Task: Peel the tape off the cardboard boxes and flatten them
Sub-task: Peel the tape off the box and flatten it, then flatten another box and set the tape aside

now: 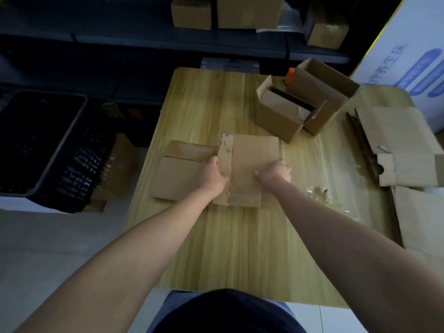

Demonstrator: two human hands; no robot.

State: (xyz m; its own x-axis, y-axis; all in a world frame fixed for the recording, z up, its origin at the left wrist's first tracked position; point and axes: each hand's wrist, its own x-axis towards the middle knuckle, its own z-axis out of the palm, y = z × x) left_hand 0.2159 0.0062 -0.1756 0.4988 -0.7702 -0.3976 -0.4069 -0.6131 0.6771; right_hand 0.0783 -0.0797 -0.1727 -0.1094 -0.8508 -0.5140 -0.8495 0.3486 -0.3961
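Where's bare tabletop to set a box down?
Table: bare near strip between the flattened box and the front edge; bare far-left patch beyond that box, left of the open boxes. Crowded right: tape scraps, cardboard pile.

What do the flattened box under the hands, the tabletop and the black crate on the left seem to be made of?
The flattened box looks like brown matte cardboard, with glossy patches that look like clear tape. The tabletop shows pale wood grain with a light sheen, possibly laminate rather than solid wood. The black crate is probably moulded plastic, judging by its lattice wall.
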